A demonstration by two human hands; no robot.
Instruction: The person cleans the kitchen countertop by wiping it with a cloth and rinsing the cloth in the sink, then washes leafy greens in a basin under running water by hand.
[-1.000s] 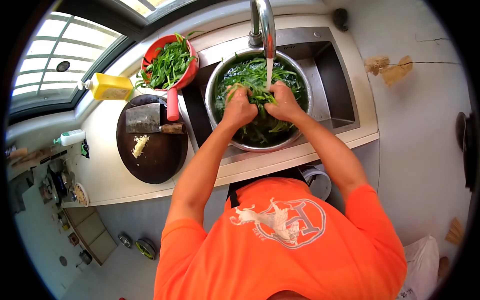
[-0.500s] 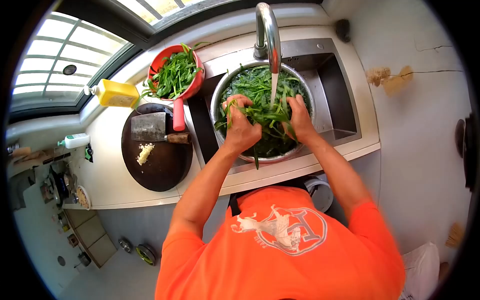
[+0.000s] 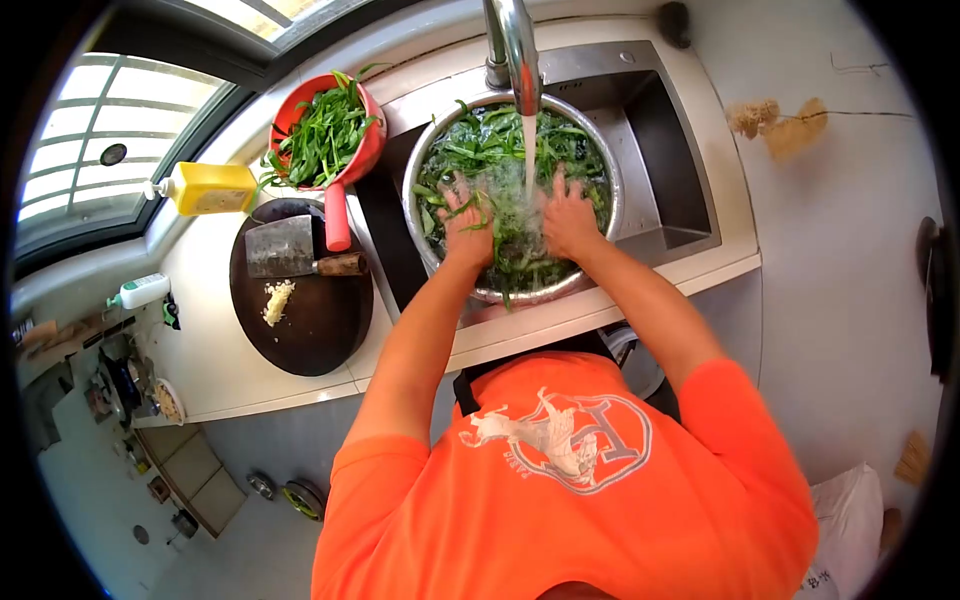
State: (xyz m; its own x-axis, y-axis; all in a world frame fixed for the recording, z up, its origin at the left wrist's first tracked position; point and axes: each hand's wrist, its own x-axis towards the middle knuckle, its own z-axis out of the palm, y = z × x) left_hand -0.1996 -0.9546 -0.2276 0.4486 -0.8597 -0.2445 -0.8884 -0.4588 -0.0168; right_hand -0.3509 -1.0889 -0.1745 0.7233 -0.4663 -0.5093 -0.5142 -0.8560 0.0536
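Observation:
A round metal basin (image 3: pixel 616 185) full of water and leafy greens (image 3: pixel 480 145) stands in the sink (image 3: pixel 690 165). My left hand (image 3: pixel 468 230) is open in the basin's near left part, fingers spread, with some leaves lying against them. On the right side of the basin, my right hand (image 3: pixel 570 218) is open too, its fingers pointing away from me among the greens. Between the hands, a stream of water (image 3: pixel 529 150) falls from the faucet (image 3: pixel 523 65) and stirs the surface. Several leaves hang over the near rim.
Left of the sink, a red long-handled colander (image 3: pixel 372 145) holds more greens. Its handle reaches over a round dark chopping board (image 3: pixel 310 325) bearing a cleaver (image 3: pixel 282 248) and chopped pale garlic-like bits (image 3: pixel 277 300). A yellow bottle (image 3: pixel 212 189) lies near the window.
Both hands have lowered into the water and let go of the bunched greens, fingers now spread. The view has shifted slightly, and the greens lie lower in the basin.

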